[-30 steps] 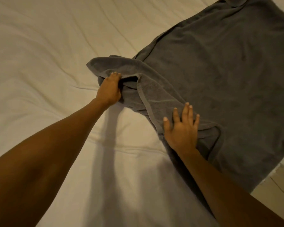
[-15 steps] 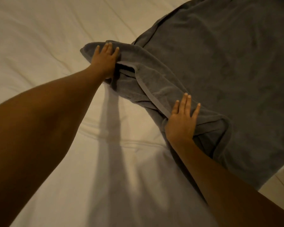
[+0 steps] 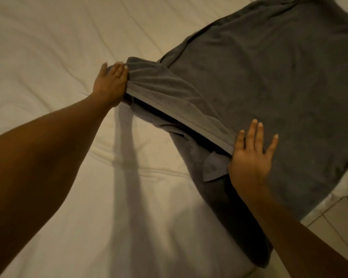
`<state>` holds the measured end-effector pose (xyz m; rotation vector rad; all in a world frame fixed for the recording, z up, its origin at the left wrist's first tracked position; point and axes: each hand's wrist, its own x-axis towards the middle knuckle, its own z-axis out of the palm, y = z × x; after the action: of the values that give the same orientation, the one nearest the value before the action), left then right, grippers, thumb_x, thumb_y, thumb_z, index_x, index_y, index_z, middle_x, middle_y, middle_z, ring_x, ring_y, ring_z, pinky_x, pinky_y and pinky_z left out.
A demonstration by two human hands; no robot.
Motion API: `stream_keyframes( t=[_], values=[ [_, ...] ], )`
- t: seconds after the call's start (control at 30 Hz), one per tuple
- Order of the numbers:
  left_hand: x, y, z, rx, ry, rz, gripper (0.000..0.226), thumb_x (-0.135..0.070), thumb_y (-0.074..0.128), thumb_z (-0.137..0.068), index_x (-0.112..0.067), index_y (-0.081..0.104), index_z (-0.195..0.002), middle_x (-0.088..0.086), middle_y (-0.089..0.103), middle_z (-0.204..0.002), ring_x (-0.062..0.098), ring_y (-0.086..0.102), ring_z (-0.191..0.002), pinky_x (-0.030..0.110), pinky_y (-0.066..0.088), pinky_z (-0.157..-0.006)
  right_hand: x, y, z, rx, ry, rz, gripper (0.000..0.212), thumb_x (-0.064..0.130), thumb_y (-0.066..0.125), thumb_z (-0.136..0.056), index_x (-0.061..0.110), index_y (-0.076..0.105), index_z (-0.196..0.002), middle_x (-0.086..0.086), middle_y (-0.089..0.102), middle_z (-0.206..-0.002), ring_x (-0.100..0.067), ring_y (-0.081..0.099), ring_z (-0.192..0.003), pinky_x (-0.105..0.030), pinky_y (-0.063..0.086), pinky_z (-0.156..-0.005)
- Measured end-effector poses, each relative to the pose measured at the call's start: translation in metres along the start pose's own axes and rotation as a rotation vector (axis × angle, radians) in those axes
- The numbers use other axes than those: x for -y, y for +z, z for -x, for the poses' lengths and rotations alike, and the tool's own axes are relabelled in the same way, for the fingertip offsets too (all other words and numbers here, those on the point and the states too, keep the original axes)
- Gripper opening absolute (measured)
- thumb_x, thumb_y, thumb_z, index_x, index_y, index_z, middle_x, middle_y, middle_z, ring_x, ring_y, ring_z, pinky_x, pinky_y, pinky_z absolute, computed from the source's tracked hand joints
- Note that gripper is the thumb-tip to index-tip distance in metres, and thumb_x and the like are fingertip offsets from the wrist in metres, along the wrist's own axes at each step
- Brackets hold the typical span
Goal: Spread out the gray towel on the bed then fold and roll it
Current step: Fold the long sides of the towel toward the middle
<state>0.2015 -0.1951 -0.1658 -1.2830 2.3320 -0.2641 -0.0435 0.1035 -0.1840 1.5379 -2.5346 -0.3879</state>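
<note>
The gray towel (image 3: pixel 269 87) lies across the white bed (image 3: pixel 48 57), reaching from the middle to the upper right. Its near end is turned back over itself, and the pale hem (image 3: pixel 179 117) of that flap runs taut and slightly raised between my hands, with a dark gap under it. My left hand (image 3: pixel 111 83) grips the flap's far left corner, fingers curled over the cloth. At the flap's near right end my right hand (image 3: pixel 249 159) lies on the towel with fingers spread, the hem ending under its thumb side. More crumpled towel sits below the hem.
The bed's right edge runs along the lower right, with pale tiled floor (image 3: pixel 340 227) beyond it. The towel's right side hangs close to that edge. Wrinkled white sheet fills the left and the bottom of the view.
Both hands have moved apart along the flap. The bunched, rolled-looking edge is now stretched into a straight taut hem. My left hand shifted to the flap's outer corner.
</note>
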Motion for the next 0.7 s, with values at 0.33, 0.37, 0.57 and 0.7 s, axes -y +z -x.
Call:
stream_keyframes(
  t=[0.33, 0.37, 0.57, 0.7],
  values=[
    [0.063, 0.043, 0.122, 0.015, -0.121, 0.005, 0.061, -0.009, 0.023, -0.096, -0.006, -0.002, -0.151, 0.01, -0.003, -0.16, 0.02, -0.003, -0.148, 0.047, 0.0, -0.118, 0.007, -0.039, 0.052, 0.092, -0.166, -0.025, 0.079, 0.03, 0.058, -0.084, 0.007, 0.021, -0.149, -0.023, -0.006, -0.156, -0.034, -0.013, -0.144, -0.06, -0.017, -0.108],
    [0.066, 0.043, 0.132, 0.012, -0.124, -0.011, 0.061, -0.009, 0.024, -0.096, -0.006, -0.003, -0.151, 0.01, -0.003, -0.16, 0.02, -0.003, -0.148, 0.047, 0.0, -0.118, 0.013, -0.042, 0.067, 0.111, -0.179, -0.04, 0.079, 0.031, 0.057, -0.084, 0.007, 0.02, -0.149, -0.023, -0.008, -0.156, -0.034, -0.015, -0.144, -0.06, -0.016, -0.108],
    [0.065, 0.045, 0.19, -0.039, -0.147, 0.008, 0.06, -0.012, 0.024, -0.098, -0.005, -0.003, -0.151, 0.01, -0.003, -0.16, 0.021, -0.003, -0.148, 0.047, 0.0, -0.118, 0.038, -0.046, 0.157, 0.168, -0.19, -0.173, 0.086, 0.029, 0.062, -0.082, 0.006, 0.013, -0.149, -0.023, -0.015, -0.155, -0.034, -0.016, -0.144, -0.06, -0.012, -0.111],
    [0.066, 0.064, 0.241, -0.024, -0.165, 0.019, 0.061, -0.011, 0.025, -0.097, -0.006, -0.003, -0.151, 0.01, -0.002, -0.16, 0.02, -0.003, -0.148, 0.046, 0.0, -0.118, 0.05, -0.043, 0.213, 0.147, -0.158, -0.209, 0.094, 0.023, 0.081, -0.059, 0.002, 0.039, -0.14, -0.025, 0.013, -0.155, -0.037, 0.009, -0.144, -0.061, -0.002, -0.112]
  ],
)
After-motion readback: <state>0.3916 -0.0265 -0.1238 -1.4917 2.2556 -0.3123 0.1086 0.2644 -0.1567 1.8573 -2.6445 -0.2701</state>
